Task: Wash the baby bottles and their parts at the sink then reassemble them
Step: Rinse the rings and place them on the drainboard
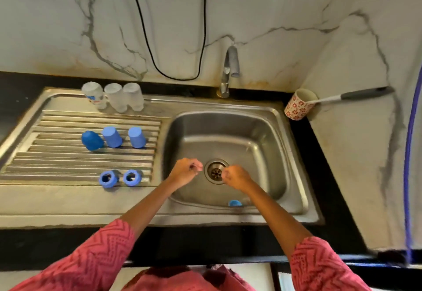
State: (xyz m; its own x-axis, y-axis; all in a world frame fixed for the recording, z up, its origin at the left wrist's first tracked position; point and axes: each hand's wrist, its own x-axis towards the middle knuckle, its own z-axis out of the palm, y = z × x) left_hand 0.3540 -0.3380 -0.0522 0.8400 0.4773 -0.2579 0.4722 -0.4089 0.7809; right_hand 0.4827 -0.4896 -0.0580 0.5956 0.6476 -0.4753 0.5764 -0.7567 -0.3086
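Three clear baby bottles stand upside down at the back of the steel drainboard. In front of them sit three blue caps, and nearer the front edge lie two blue screw rings. One more blue part lies in the sink basin against its near wall. My left hand and my right hand hover over the basin on either side of the drain. The fingers of both are curled, and I see nothing held in either.
The tap stands behind the basin with no water visible. A patterned cup holding a long-handled brush sits at the back right corner. A black cable hangs on the marble wall; a blue hose runs down the right edge.
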